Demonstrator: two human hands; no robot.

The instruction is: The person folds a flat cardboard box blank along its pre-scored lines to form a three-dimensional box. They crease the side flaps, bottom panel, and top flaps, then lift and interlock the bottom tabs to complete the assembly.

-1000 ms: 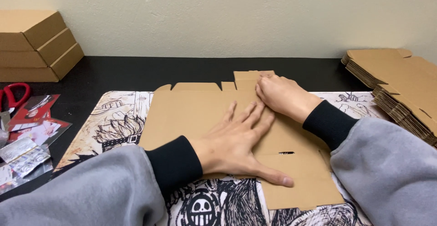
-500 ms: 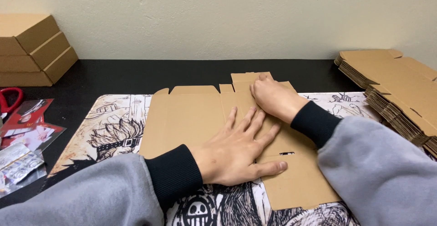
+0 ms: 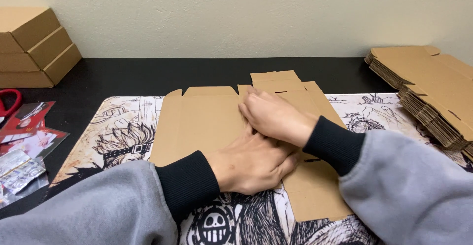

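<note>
Both hands are pressed flat on the unfolded cardboard box blank (image 3: 207,126) lying in the middle of the printed desk mat (image 3: 123,131): the right hand (image 3: 276,117) lies across the top of the left hand (image 3: 251,163), fingers stretched out and close together, gripping nothing. Three made-up brown boxes (image 3: 34,45) are stacked in the far left corner, and a pile of flat blanks (image 3: 428,92) sits at the right edge. Red scissors (image 3: 10,102) and some red and silver packets (image 3: 24,146) lie off the mat on the left.

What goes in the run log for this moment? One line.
left hand: flat on cardboard box blank | right hand: over left, pressing blank | blank: lying on printed mat
</note>
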